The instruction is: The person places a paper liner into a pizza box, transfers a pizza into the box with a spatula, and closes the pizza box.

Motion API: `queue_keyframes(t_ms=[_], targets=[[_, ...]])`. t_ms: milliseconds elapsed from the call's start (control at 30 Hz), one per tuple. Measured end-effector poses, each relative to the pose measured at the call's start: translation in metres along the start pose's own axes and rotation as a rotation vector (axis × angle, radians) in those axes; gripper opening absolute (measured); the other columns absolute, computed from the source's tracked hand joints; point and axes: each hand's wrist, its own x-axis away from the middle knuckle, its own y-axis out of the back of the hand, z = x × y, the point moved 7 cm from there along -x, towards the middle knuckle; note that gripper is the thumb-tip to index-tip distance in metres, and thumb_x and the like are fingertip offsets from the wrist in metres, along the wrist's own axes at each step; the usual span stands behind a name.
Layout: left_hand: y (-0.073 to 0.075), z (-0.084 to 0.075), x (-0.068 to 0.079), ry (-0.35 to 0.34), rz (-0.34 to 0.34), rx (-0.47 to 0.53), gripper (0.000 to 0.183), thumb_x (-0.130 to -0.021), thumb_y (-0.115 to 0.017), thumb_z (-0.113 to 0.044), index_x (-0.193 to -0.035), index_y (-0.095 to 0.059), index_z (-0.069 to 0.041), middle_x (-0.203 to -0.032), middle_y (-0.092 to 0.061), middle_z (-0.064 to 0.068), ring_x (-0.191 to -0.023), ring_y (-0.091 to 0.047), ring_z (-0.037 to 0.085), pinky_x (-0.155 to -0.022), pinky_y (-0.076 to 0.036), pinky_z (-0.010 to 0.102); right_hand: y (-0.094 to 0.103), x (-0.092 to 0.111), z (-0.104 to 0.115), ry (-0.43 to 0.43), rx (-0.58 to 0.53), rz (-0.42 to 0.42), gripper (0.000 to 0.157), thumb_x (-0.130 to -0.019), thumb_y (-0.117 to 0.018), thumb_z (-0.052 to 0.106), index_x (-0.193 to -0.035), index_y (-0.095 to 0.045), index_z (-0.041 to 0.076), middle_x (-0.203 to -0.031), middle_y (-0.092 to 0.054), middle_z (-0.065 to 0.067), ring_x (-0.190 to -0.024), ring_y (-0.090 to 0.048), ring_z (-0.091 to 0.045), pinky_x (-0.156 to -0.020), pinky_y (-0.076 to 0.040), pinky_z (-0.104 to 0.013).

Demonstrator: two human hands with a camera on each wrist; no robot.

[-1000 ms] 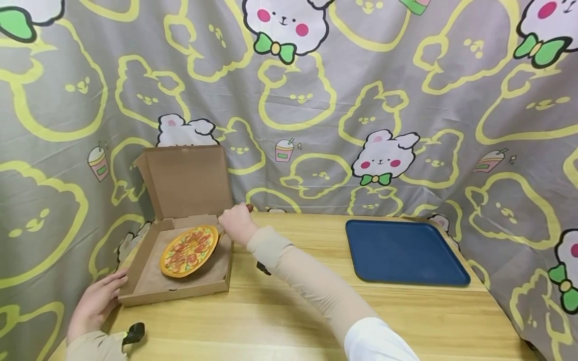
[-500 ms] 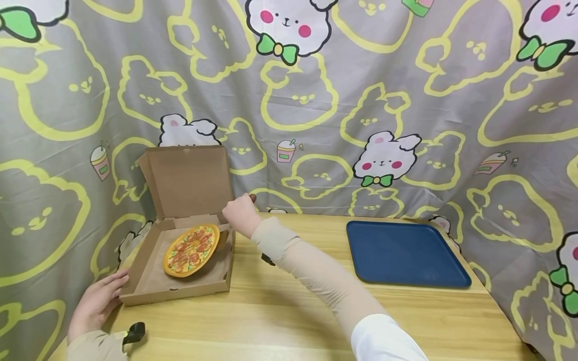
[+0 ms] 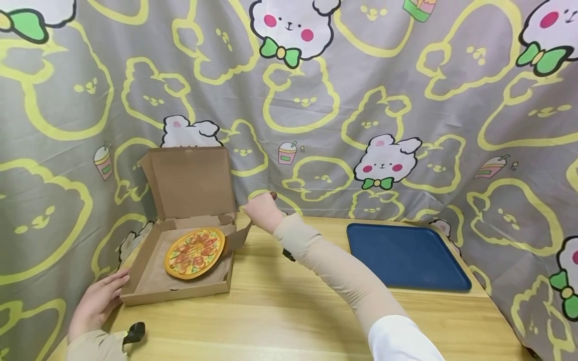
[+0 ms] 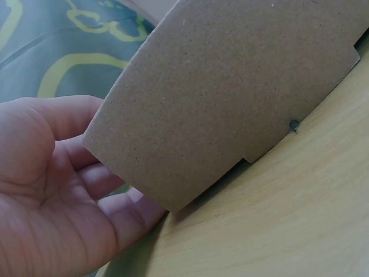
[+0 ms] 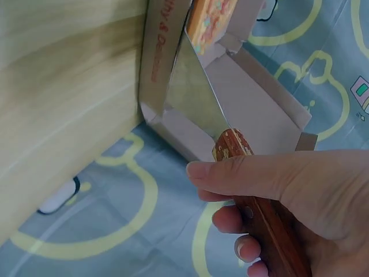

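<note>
A round toy-like pizza (image 3: pixel 194 253) with an orange rim lies in the open cardboard pizza box (image 3: pixel 173 297) at left, its right side looking slightly raised. My right hand (image 3: pixel 263 212) grips the wooden handle (image 5: pixel 268 236) of a spatula with a broad metal blade (image 5: pixel 199 92). In the head view the blade crosses the box's right wall, its tip close to the pizza's right edge; whether it lies under the rim is hidden. My left hand (image 3: pixel 100 301) rests with extended fingers against the box's left side, at the front corner seen in the left wrist view.
A dark blue tray (image 3: pixel 408 256) lies on the wooden table (image 3: pixel 289 316) at right. The box's lid (image 3: pixel 191 183) stands upright at the back. A patterned curtain (image 3: pixel 316 100) hangs behind and at both sides.
My right hand has moved right, drawing the spatula outward so more of its blade shows. The pizza now looks flatter in the box. My left hand stays in place.
</note>
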Motion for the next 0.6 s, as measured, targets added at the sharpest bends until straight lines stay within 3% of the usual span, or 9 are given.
queue_keyframes(t_ms=[133,267,600], targets=[[-0.001,-0.002,0.001,-0.009,0.003,-0.007,0.028,-0.1,-0.054,-0.032,-0.084,-0.06,-0.054,-0.092,-0.045,-0.043,-0.086,-0.048,-0.014,-0.074,-0.048,0.016,0.0,0.005,-0.009,0.011,-0.009,0.041,0.017,-0.093,-0.061,0.016,-0.086,-0.071,0.027,-0.074,-0.061,0.011,-0.064,-0.037,-0.01,-0.059,-0.034,-0.031],[-0.003,-0.002,0.001,-0.023,0.014,-0.004,0.028,-0.1,-0.054,-0.031,-0.085,-0.06,-0.053,-0.092,-0.046,-0.043,-0.087,-0.049,-0.015,-0.074,-0.048,0.015,0.003,0.011,-0.015,0.027,0.002,0.031,0.016,-0.092,-0.062,0.013,-0.091,-0.074,0.024,-0.087,-0.073,0.008,-0.066,-0.047,-0.009,-0.069,-0.048,-0.031],[-0.001,0.001,0.0,0.001,0.009,-0.019,0.026,-0.1,-0.054,-0.034,-0.085,-0.059,-0.055,-0.09,-0.043,-0.044,-0.086,-0.043,-0.018,-0.076,-0.046,0.015,0.001,0.023,-0.031,0.02,-0.016,-0.009,0.015,-0.085,-0.066,0.011,-0.08,-0.068,0.024,-0.077,-0.068,0.009,-0.062,-0.04,-0.011,-0.059,-0.038,-0.029]])
